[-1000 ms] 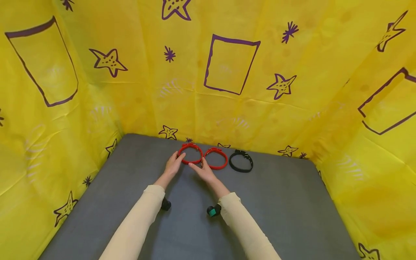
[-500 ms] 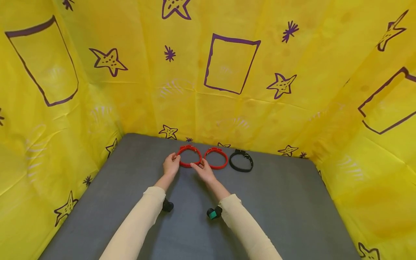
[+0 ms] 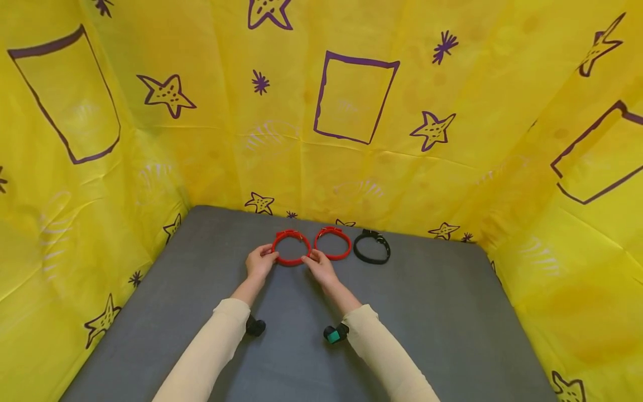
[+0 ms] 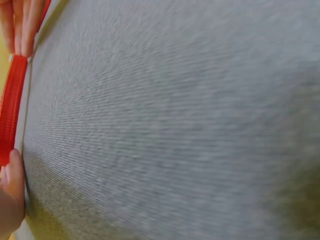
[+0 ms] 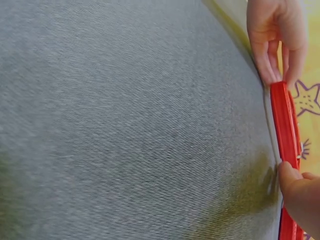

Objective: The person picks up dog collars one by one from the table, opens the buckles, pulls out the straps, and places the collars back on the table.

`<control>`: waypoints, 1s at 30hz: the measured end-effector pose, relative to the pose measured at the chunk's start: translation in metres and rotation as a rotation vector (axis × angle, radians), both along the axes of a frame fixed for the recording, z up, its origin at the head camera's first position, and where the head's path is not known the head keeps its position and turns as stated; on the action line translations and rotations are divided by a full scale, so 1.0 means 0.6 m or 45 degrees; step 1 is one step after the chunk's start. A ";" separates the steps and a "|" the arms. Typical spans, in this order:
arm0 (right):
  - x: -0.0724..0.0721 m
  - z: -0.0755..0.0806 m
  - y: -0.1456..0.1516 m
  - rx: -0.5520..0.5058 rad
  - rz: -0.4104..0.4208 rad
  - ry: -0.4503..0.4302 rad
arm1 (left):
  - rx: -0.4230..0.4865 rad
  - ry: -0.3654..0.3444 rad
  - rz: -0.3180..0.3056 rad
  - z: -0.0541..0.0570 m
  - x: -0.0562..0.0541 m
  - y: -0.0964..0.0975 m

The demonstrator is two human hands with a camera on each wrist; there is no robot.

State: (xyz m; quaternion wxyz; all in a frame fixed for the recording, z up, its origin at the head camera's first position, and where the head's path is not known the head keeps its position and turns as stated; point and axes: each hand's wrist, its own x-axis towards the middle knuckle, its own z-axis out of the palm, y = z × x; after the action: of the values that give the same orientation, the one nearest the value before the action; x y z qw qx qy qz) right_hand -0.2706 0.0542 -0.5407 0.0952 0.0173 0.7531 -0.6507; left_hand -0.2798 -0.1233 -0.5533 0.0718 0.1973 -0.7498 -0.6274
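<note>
A red collar (image 3: pixel 290 262), buckled into a ring, lies at the left of a row of collars in the head view. My left hand (image 3: pixel 259 263) pinches its left side between thumb and fingers. On its right side, my right hand (image 3: pixel 320 267) pinches the band. Beside it lies a second red collar (image 3: pixel 339 257), close to the right fingertips, and then a black collar (image 3: pixel 370 261). Both wrist views show the held red band (image 4: pixel 12 107) stretched between the two hands, near the left edge in one and the right edge in the other.
The collars lie near the back edge of a grey cloth-covered table (image 3: pixel 427 312). Yellow fabric walls (image 3: pixel 211 162) printed with purple stars and outlines enclose it at the back and both sides. Black devices (image 3: pixel 335 334) are strapped under the wrists.
The left red collar has shifted toward me and slightly left, with both hands following it. My left fingers have closed on its side. The other two collars keep their places.
</note>
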 end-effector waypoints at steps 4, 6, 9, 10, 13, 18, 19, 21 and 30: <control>0.011 0.003 0.009 -0.051 0.024 0.010 | 0.093 0.016 -0.007 0.000 0.014 0.001; 0.021 0.015 0.014 -0.076 0.048 0.020 | 0.149 0.029 -0.008 0.001 0.022 0.000; 0.029 0.016 0.019 -0.149 0.050 0.017 | 0.218 0.043 -0.007 0.000 0.034 -0.002; 0.032 0.014 0.020 -0.169 0.042 0.020 | 0.234 0.047 -0.010 0.000 0.038 -0.002; 0.029 -0.009 0.024 -0.269 0.002 0.003 | 0.294 0.064 -0.017 0.002 0.049 -0.001; 0.041 -0.010 0.042 -0.390 -0.067 -0.001 | 0.413 0.078 -0.061 0.015 0.069 0.016; 0.044 -0.009 0.047 -0.405 -0.078 0.005 | 0.433 0.082 -0.067 0.017 0.074 0.020; 0.051 -0.006 0.057 -0.423 -0.097 0.017 | 0.470 0.085 -0.083 0.019 0.081 0.029; 0.072 -0.004 0.096 -0.463 -0.149 0.030 | 0.524 0.102 -0.146 0.019 0.110 0.062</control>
State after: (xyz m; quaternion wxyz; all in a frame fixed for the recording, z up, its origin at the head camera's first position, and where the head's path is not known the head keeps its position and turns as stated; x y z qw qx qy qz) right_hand -0.2273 0.1116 -0.5434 0.0497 0.0360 0.6220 -0.7806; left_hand -0.2136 -0.0860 -0.5419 0.0240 0.1397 -0.6126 -0.7776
